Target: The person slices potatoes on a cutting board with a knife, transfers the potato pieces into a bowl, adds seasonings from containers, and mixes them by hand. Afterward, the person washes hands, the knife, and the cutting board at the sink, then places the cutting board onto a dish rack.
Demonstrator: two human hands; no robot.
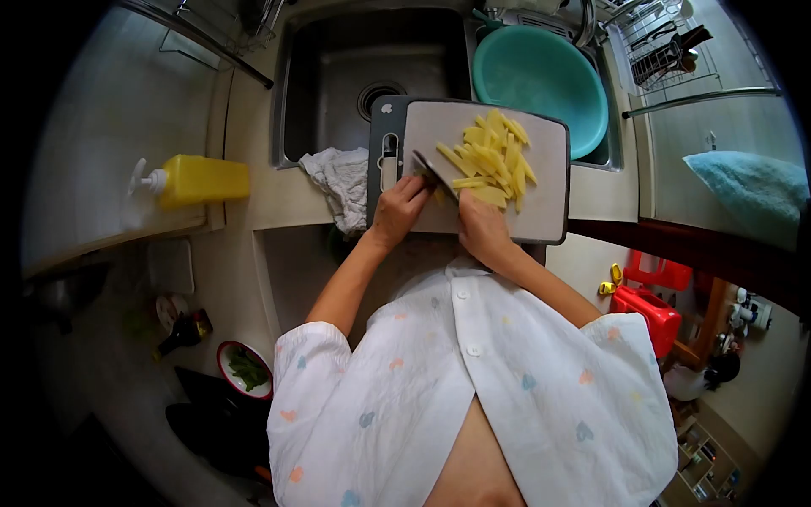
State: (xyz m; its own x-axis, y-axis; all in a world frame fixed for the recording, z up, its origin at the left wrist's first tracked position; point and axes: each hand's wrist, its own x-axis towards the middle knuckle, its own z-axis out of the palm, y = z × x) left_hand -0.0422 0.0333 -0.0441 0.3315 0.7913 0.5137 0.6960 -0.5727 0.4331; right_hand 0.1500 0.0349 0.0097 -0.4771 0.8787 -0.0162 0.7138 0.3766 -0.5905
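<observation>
My right hand (484, 228) is closed around the handle of a kitchen knife (435, 173), its dark blade slanting toward the sink over the cutting board (541, 211). Just left of the blade, my left hand (397, 213) has its fingers curled and pressed down on a potato piece (438, 195), which is mostly hidden by the fingers and blade. To the right of the knife lies a loose heap of yellow potato strips (498, 156), with a few flat slices among them. The board has a dark grey rim and a handle slot at its left.
Behind the board are a steel sink (338, 68) and a teal basin (541, 84). A crumpled white cloth (342, 182) touches the board's left side. Further left lies a yellow pump bottle (205, 181); a bowl of green leaves (246, 369) is at lower left.
</observation>
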